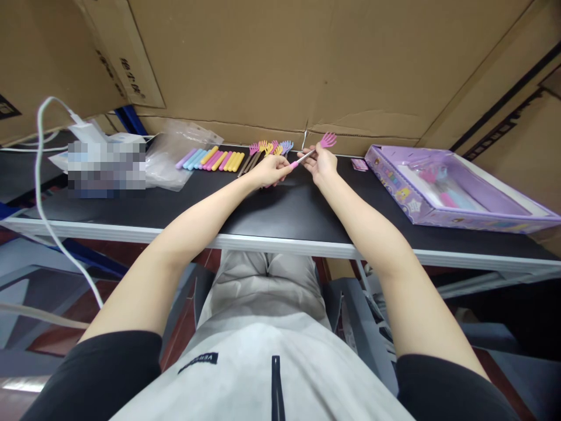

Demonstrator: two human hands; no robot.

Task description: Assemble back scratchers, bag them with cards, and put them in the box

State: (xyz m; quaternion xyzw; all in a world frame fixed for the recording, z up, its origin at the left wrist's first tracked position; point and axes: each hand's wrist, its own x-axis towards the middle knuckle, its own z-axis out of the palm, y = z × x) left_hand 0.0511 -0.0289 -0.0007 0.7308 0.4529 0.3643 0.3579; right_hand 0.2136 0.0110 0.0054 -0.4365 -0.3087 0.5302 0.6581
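A telescopic back scratcher with a pink claw head, a metal rod and a pink handle is held slantwise above the table. My left hand is closed round its pink handle. Up by the claw head, my right hand grips the rod's far end. Just behind my left hand lie several claw heads on rods in pink, yellow and blue, partly hidden by that hand. Left of them is a row of handles in purple, blue, pink and yellow.
At the right stands a purple open box with bagged pieces inside, and a small pink card beside it. Clear plastic bags lie at the left, near a white cable. Cardboard walls the back of the black table.
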